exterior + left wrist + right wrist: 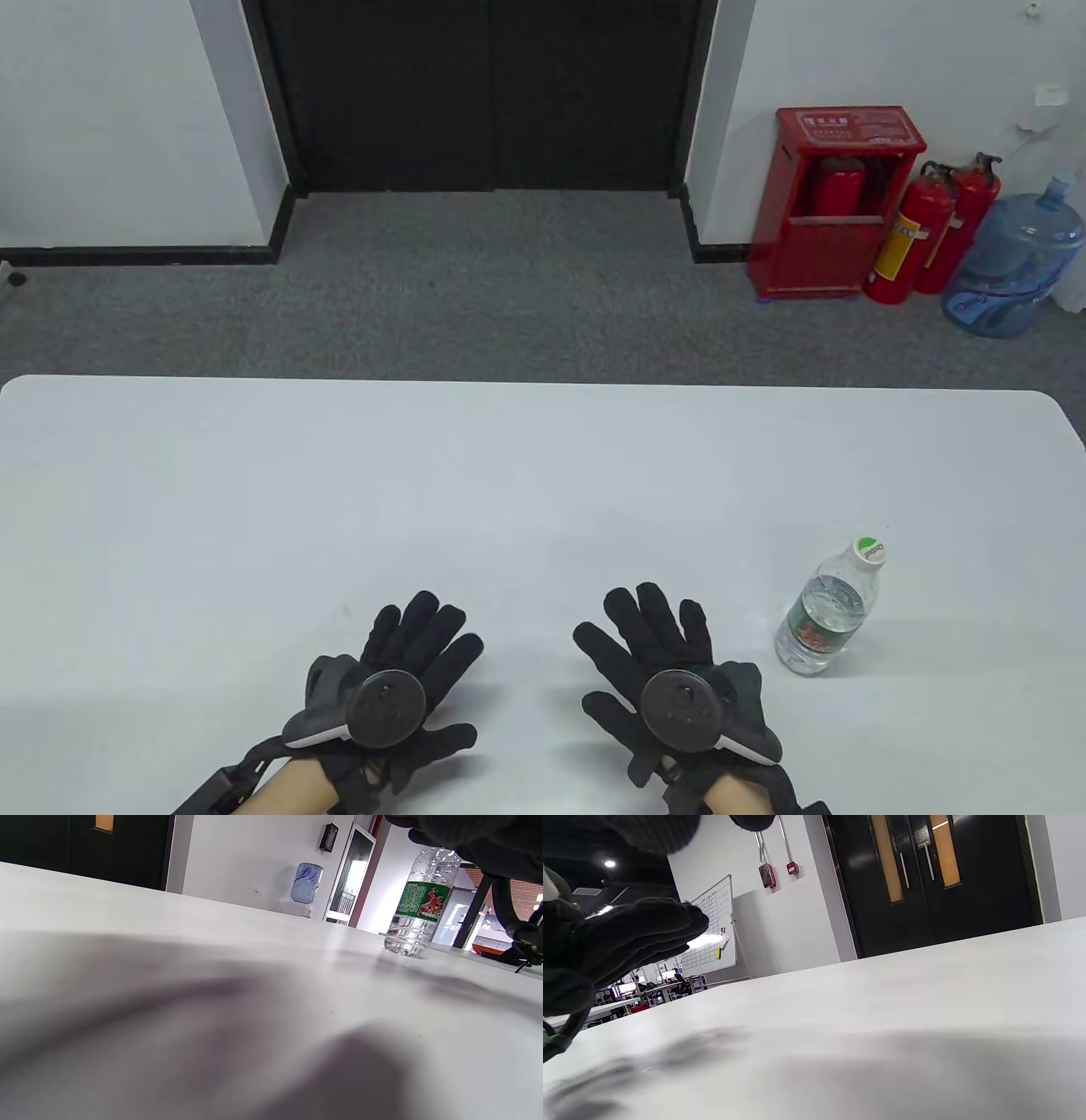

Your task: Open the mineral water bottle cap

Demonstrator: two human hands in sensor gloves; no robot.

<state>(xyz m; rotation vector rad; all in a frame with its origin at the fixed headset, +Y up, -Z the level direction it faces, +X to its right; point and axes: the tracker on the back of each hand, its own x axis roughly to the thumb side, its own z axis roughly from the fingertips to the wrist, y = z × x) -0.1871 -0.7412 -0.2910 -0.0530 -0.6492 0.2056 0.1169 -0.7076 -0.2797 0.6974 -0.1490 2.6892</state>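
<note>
A clear mineral water bottle (826, 611) with a green label and a white cap (870, 551) stands upright on the white table (509, 475), near the front right. It also shows in the left wrist view (420, 906), with its cap hidden there behind a glove. My left hand (407, 671) lies open and flat on the table at the front, fingers spread, holding nothing. My right hand (657, 654) lies open and flat beside it, just left of the bottle and apart from it, holding nothing.
The table's far edge (543, 384) runs across the middle of the table view. Beyond it lie grey carpet, a black door, a red extinguisher cabinet (827, 204) and a blue water jug (1014, 263).
</note>
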